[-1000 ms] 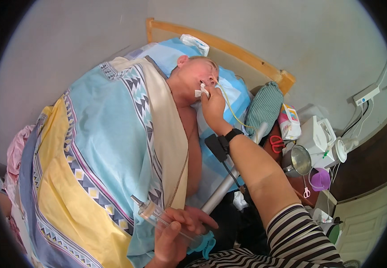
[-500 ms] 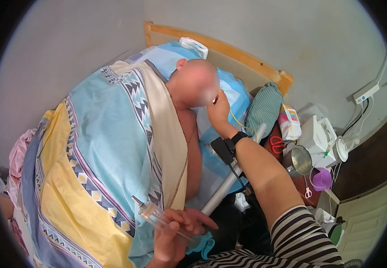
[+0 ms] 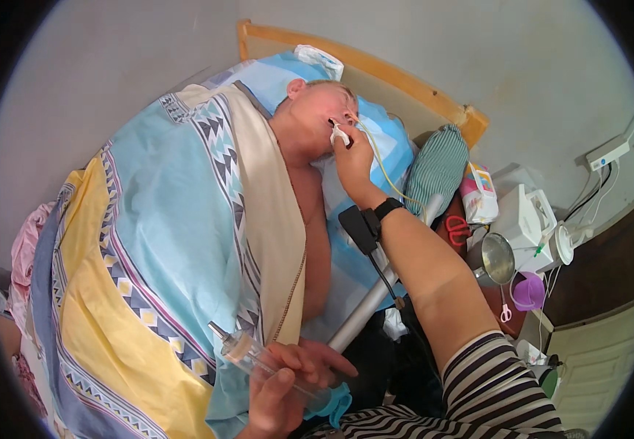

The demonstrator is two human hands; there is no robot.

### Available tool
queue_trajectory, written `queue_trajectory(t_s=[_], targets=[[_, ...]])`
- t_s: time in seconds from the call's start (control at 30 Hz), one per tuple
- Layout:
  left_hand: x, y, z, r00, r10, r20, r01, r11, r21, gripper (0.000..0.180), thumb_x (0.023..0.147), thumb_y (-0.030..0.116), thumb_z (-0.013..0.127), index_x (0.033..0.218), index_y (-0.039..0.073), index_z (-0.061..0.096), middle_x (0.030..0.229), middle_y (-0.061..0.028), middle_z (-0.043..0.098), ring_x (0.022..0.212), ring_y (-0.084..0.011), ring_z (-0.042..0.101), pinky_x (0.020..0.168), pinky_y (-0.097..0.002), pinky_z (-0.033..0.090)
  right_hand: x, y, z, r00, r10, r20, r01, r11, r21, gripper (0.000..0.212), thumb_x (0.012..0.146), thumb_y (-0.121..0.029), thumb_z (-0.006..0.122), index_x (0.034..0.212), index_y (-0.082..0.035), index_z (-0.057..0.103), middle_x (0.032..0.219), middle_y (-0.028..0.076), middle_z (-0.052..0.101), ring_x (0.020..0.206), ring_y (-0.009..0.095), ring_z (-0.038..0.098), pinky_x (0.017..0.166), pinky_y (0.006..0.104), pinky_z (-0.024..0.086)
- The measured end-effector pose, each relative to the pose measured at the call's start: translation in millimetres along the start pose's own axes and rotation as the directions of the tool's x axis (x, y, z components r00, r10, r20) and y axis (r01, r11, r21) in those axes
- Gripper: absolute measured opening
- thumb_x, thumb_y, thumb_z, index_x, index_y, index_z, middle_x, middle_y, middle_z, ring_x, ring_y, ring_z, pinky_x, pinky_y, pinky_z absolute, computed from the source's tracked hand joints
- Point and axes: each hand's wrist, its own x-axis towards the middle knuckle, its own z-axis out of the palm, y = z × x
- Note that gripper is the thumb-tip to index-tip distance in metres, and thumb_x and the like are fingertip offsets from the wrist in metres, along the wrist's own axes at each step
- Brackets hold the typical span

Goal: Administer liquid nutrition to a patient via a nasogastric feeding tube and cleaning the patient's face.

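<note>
A person lies in bed under a blue, yellow and cream patterned blanket (image 3: 163,241), head on a blue pillow (image 3: 386,139). My right hand (image 3: 352,157) reaches to the person's nose and pinches a small white taped piece (image 3: 340,134) where a thin yellowish tube (image 3: 381,172) comes out. That tube runs down past my right wrist, which wears a black band with a flat black device (image 3: 364,223). My left hand (image 3: 288,384) is low in the view, closed around a large clear syringe (image 3: 247,351) pointing up and left over the blanket.
A metal bed rail (image 3: 364,311) runs between me and the bed. A wooden headboard (image 3: 397,80) stands behind the pillow. At the right a cluttered side table holds white appliances (image 3: 525,219), a metal ladle (image 3: 497,257), red scissors (image 3: 457,229), a purple cup (image 3: 529,291) and a green striped cushion (image 3: 438,168).
My right hand has stayed at the person's nose, shifting slightly on the taped tube. My left hand keeps the syringe in the same place.
</note>
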Motion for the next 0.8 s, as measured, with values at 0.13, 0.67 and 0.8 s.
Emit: queue_trajectory(t_s=[0.13,0.67,0.8], targets=[[-1.6,3.7,4.8,0.998,-0.028,-0.052,0.030,0.999,0.038,0.035,0.086,0.039,0.068,0.080,0.011,0.048,0.072,-0.0030,0.052,0.066,-0.0179,0.058,0.068,-0.0523,0.054,-4.3,-0.4,2.1,0.999,-0.035,0.001,0.035,0.999,-0.031,0.016,0.082,-0.007,0.063,0.097,-0.003,0.067,0.090,0.016,0.063,0.079,0.028,0.062,0.073,0.0375,0.049],[-1.6,4.9,-7.4,0.999,-0.042,0.007,0.041,0.997,0.063,0.032,0.088,0.037,0.064,0.084,0.010,0.048,0.074,-0.0034,0.051,0.070,-0.0202,0.059,0.070,-0.0504,0.055,-13.1,-1.8,-3.7,0.994,0.037,-0.104,-0.034,0.999,0.024,0.022,0.081,-0.012,0.059,0.098,-0.001,0.051,0.095,0.019,0.053,0.090,0.037,0.053,0.081,0.0445,0.043],[-0.6,3.4,-3.4,0.999,-0.034,0.028,0.033,0.999,0.034,0.031,0.089,0.036,0.064,0.084,0.010,0.049,0.074,-0.0033,0.051,0.071,-0.0203,0.060,0.072,-0.0534,0.055,-1.3,-10.8,-5.8,0.995,-0.037,-0.090,0.035,0.999,-0.022,0.023,0.082,-0.013,0.057,0.099,-0.001,0.049,0.096,0.019,0.051,0.090,0.038,0.053,0.081,0.0459,0.044]])
